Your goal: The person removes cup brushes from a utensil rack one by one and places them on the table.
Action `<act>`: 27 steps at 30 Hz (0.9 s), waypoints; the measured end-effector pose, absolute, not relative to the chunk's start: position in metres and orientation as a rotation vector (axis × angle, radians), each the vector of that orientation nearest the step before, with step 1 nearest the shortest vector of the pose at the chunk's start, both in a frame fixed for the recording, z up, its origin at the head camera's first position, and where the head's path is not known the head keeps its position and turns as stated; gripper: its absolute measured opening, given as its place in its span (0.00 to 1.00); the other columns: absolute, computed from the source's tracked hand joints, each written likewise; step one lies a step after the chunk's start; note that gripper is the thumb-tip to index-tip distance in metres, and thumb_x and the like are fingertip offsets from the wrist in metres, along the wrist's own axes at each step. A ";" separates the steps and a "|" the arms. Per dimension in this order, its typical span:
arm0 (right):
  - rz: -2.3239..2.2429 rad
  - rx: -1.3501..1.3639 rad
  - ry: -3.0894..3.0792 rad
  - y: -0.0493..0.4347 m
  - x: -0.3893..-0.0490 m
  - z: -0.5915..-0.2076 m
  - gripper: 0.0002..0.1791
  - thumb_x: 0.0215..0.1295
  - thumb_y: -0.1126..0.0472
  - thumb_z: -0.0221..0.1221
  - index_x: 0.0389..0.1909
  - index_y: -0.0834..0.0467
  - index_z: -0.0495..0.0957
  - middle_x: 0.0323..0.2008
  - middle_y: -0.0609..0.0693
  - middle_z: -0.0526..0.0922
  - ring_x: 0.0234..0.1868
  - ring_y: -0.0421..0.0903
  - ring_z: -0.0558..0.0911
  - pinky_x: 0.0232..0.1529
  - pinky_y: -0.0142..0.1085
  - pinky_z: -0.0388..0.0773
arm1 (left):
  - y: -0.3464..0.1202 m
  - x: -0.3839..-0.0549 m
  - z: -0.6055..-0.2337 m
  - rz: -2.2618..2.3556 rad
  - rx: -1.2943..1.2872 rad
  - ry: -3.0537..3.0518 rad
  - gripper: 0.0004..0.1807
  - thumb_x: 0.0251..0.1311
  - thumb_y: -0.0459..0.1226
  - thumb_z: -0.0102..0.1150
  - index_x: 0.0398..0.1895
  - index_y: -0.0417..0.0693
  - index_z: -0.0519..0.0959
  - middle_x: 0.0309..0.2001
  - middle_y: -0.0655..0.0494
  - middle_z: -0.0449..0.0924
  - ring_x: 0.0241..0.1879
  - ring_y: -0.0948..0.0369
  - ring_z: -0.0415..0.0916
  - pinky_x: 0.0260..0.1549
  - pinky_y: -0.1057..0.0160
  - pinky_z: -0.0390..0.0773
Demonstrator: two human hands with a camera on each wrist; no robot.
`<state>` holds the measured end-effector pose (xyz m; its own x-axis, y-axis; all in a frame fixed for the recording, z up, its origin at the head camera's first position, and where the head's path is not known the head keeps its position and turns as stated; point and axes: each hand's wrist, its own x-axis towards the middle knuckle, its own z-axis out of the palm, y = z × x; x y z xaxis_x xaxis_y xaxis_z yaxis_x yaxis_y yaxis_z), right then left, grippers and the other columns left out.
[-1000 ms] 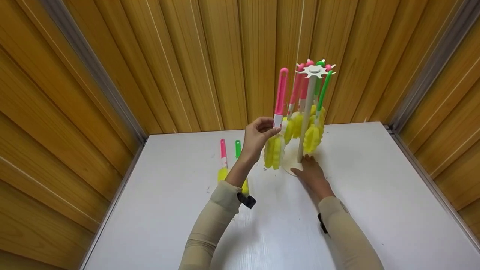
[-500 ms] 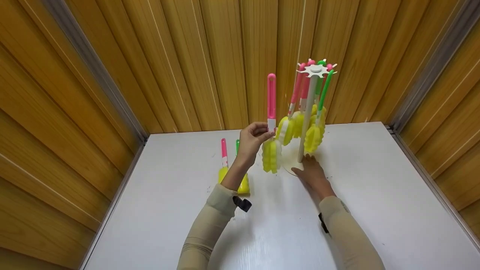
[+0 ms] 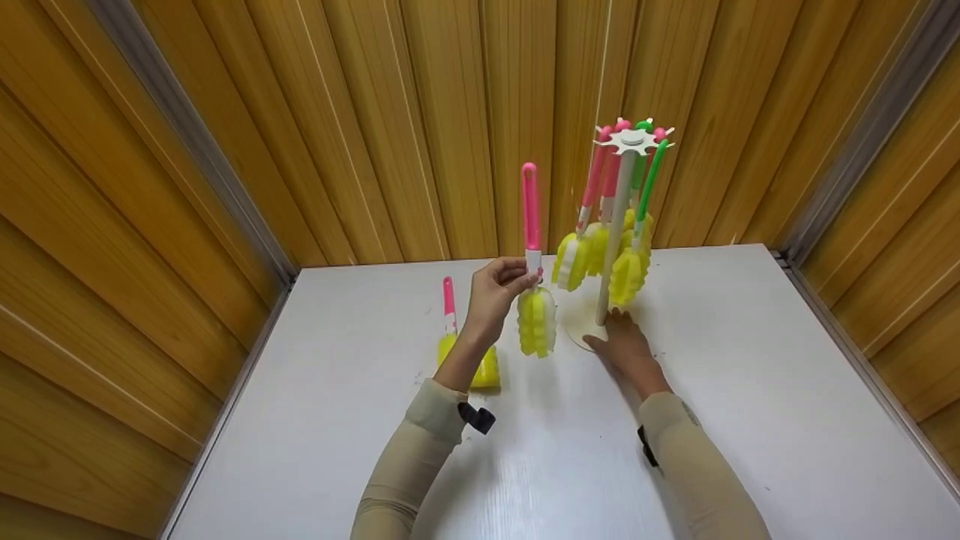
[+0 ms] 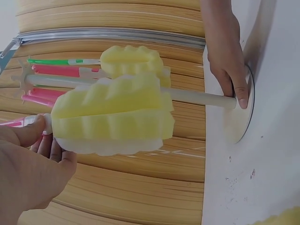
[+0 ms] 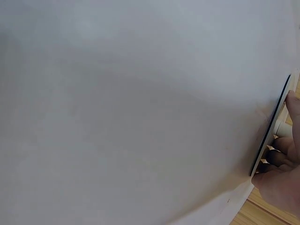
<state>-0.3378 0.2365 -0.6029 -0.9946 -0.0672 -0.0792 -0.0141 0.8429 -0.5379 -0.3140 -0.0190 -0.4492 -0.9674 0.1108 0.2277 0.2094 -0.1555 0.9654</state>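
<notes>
My left hand (image 3: 495, 300) pinches a sponge cup brush (image 3: 536, 322) at the white neck below its pink handle, upright and above the table. Its yellow-and-white sponge head fills the middle of the left wrist view. To its right stands a white rack (image 3: 617, 232) with a notched top, a pole and a round base (image 3: 579, 322). Several cup brushes with pink or green handles hang from the rack, such as a green one (image 3: 651, 191). My right hand (image 3: 631, 352) presses on the base, its fingers beside the pole's foot, thumb near the rim.
Left of my left wrist, a pink-handled brush (image 3: 448, 304) lies on the white table (image 3: 337, 420). Beside it shows a yellow sponge head (image 3: 487, 371), its other end hidden by my arm. Wood-patterned walls (image 3: 420, 135) enclose the table at the back and sides.
My left hand has moved left and slightly down with the pink-handled brush, away from the rack. The right hand and the rack stay in place.
</notes>
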 end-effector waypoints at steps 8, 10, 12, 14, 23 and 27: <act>-0.890 -0.031 2.898 0.236 -0.339 -0.603 0.47 0.74 0.45 0.58 0.81 0.62 0.46 0.80 0.65 0.46 0.78 0.64 0.51 0.75 0.58 0.51 | -0.026 -0.312 -0.461 -2.318 -0.331 -2.025 0.13 0.65 0.26 0.64 0.51 0.31 0.80 0.41 0.45 0.85 0.43 0.55 0.86 0.48 0.60 0.84; -0.882 -0.050 2.913 0.236 -0.338 -0.602 0.46 0.74 0.46 0.58 0.80 0.64 0.48 0.79 0.67 0.47 0.78 0.66 0.51 0.75 0.59 0.51 | -0.027 -0.312 -0.464 -2.313 -0.335 -2.025 0.13 0.65 0.26 0.63 0.51 0.30 0.80 0.40 0.44 0.85 0.42 0.56 0.86 0.47 0.61 0.84; -0.868 -0.068 2.924 0.236 -0.336 -0.602 0.45 0.75 0.46 0.58 0.79 0.67 0.50 0.78 0.69 0.49 0.78 0.67 0.50 0.75 0.60 0.51 | -0.027 -0.312 -0.466 -2.308 -0.328 -2.028 0.12 0.65 0.26 0.63 0.50 0.31 0.80 0.40 0.45 0.84 0.41 0.57 0.85 0.47 0.61 0.84; -0.845 -0.087 2.937 0.236 -0.336 -0.603 0.44 0.75 0.46 0.57 0.78 0.69 0.51 0.77 0.71 0.50 0.77 0.69 0.50 0.75 0.61 0.50 | -0.028 -0.311 -0.468 -2.304 -0.317 -2.036 0.12 0.65 0.25 0.63 0.51 0.30 0.80 0.40 0.45 0.84 0.40 0.58 0.84 0.46 0.62 0.84; -0.835 -0.099 2.952 0.237 -0.338 -0.606 0.45 0.75 0.47 0.58 0.79 0.67 0.50 0.77 0.70 0.52 0.76 0.67 0.54 0.74 0.60 0.53 | -0.034 -0.305 -0.480 -2.306 -0.176 -2.103 0.12 0.65 0.28 0.64 0.52 0.36 0.82 0.42 0.47 0.84 0.42 0.57 0.83 0.49 0.62 0.84; -0.856 -0.096 2.955 0.238 -0.338 -0.606 0.44 0.74 0.48 0.59 0.79 0.66 0.50 0.77 0.69 0.52 0.77 0.67 0.54 0.74 0.59 0.54 | -0.037 -0.306 -0.487 -2.300 -0.131 -2.127 0.12 0.65 0.28 0.65 0.51 0.38 0.82 0.43 0.47 0.85 0.42 0.56 0.83 0.49 0.62 0.84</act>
